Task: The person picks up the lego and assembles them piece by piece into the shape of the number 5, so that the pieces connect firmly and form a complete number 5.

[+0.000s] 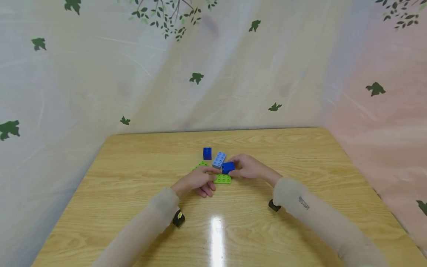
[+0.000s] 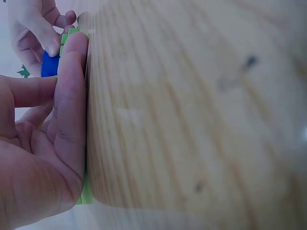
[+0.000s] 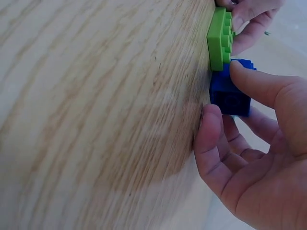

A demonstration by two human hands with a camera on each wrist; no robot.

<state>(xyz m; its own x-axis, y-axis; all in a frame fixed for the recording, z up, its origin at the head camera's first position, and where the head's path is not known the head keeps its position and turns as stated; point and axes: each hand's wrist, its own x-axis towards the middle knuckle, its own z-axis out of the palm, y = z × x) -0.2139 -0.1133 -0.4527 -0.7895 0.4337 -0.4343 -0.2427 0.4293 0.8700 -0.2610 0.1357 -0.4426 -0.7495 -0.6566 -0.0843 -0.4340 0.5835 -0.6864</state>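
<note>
My right hand (image 1: 248, 167) pinches a dark blue brick (image 1: 228, 168) between thumb and fingers. This brick lies on its side; its hollow underside shows in the right wrist view. Just in front of it, a flat-lying bright green brick (image 1: 222, 179) has its studs up. My left hand (image 1: 199, 180) holds the left end of that green brick (image 3: 220, 40), with the index finger stretched along its back toward the blue brick. In the left wrist view, my left fingers hide most of the green brick (image 2: 72, 32). The blue brick (image 3: 232, 93) sits close against the green one.
Behind the hands lie a light blue brick (image 1: 219, 160) and a second dark blue brick (image 1: 207, 153). Another green brick (image 1: 201, 163) is partly hidden behind my left hand. The wooden table (image 1: 160, 148) ends at a patterned cloth backdrop (image 1: 150, 96).
</note>
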